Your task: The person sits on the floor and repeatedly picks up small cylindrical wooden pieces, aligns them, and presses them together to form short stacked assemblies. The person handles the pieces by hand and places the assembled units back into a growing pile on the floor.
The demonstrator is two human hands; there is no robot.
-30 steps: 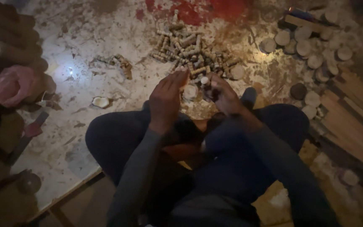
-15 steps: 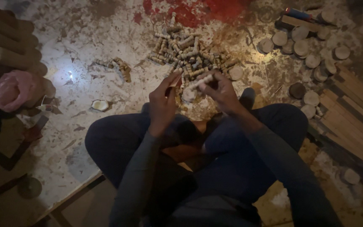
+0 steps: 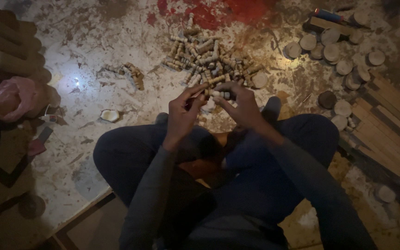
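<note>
I sit cross-legged on a stained floor, both hands raised in front of my knees. My left hand pinches a thin dark stick-like tool. My right hand holds a small pale turned wooden piece by its end, and the two hands meet at it. Just beyond my fingers lies a heap of several similar small turned wooden pieces.
Round wooden discs lie scattered at the upper right, with wooden slats stacked at the right. Thick cylinders and a pink bundle sit at the left. A small cluster of pieces and red paint stain mark the floor.
My left hand went from flat and open to closed on the thin tool. Both hands came together around the small wooden piece.
</note>
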